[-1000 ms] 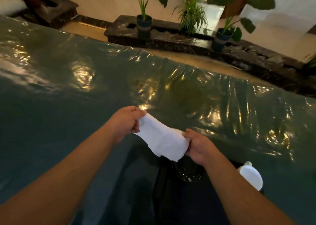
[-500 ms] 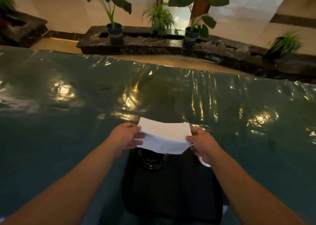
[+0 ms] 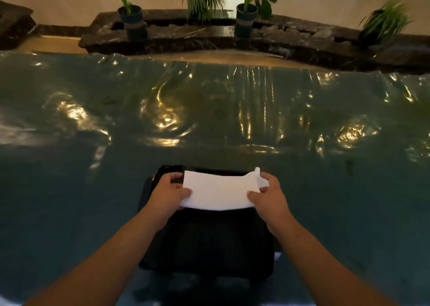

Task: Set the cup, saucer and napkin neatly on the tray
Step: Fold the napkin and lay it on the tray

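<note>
A white napkin (image 3: 218, 192) is stretched flat between my two hands, over the far half of a black rectangular tray (image 3: 207, 243) on the table in front of me. My left hand (image 3: 168, 192) pinches the napkin's left end. My right hand (image 3: 267, 195) pinches its right end. A small white bit, perhaps the cup's handle (image 3: 257, 171), pokes up behind the napkin's right corner. The saucer is hidden behind the napkin.
The table is covered by a shiny, wrinkled green plastic sheet (image 3: 209, 110) with light glare. Beyond its far edge a dark stone ledge (image 3: 209, 38) carries potted plants (image 3: 131, 14). A tiled floor strip lies between.
The napkin went from hanging slack and slanted between my hands to flat and stretched, and my hands lowered it onto the tray's far half. The view shifted, so the tray sits centred.
</note>
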Demonstrator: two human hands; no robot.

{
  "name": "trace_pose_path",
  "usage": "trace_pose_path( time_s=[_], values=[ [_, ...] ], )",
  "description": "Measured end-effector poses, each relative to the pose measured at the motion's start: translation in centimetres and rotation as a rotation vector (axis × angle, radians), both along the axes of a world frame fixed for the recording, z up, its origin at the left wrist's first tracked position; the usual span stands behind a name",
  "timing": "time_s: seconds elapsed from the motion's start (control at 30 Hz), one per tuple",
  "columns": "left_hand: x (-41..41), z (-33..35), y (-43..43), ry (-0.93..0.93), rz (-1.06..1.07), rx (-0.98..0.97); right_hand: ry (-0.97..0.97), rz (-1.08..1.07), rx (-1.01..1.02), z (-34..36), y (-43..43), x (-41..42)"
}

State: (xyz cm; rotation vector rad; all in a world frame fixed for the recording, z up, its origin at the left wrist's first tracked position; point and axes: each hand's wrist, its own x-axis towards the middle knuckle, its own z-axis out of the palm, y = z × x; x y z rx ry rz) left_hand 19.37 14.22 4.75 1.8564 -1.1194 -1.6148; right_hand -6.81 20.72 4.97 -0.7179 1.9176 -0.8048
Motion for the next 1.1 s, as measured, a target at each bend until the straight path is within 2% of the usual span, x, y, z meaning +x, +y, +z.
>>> trace_pose_path(
  time_s=[0.23, 0.37, 0.43, 0.53, 0.6, 0.67, 0.77, 0.9, 0.97, 1.03, 1.1],
  values=[
    [3.4, -4.1, 4.7, -0.072, -0.163, 0.051, 0.024, 0.138, 0.107, -3.3, 4.7, 1.4],
    [4.8, -5.7, 6.5, -0.234, -0.218, -0.025, 0.111, 0.306, 0.117, -4.6, 7.2, 3.0],
    [5.2, -6.3, 7.6, -0.364, -0.245, -0.131, 0.215, 0.39, 0.086, -5.2, 8.2, 3.4],
    [5.7, -7.2, 9.2, -0.588, -0.353, -0.437, 0.514, 0.558, -0.07, -6.1, 9.1, 3.6],
    [5.5, -7.6, 9.8, -0.661, -0.498, -0.636, 0.686, 0.688, -0.221, -6.8, 9.2, 3.7],
    [4.9, -8.1, 10.1, -0.679, -0.652, -0.741, 0.79, 0.803, -0.303, -7.6, 8.9, 3.9],
    [4.0, -9.2, 10.3, -0.723, -0.839, -0.731, 0.808, 0.899, -0.277, -8.5, 8.4, 4.4],
    [3.8, -9.8, 9.8, -0.773, -0.815, -0.599, 0.747, 0.684, -0.165, -8.9, 6.8, 4.8],
    [4.1, -10.0, 9.7, -0.778, -0.788, -0.549, 0.704, 0.642, -0.093, -8.8, 5.5, 4.7],
    [4.2, -10.2, 9.7, -0.783, -0.777, -0.535, 0.711, 0.743, -0.06, -8.6, 4.5, 4.7],
    [4.1, -10.2, 9.7, -0.788, -0.778, -0.536, 0.79, 0.938, -0.089, -8.4, 3.4, 4.7]
  ],
)
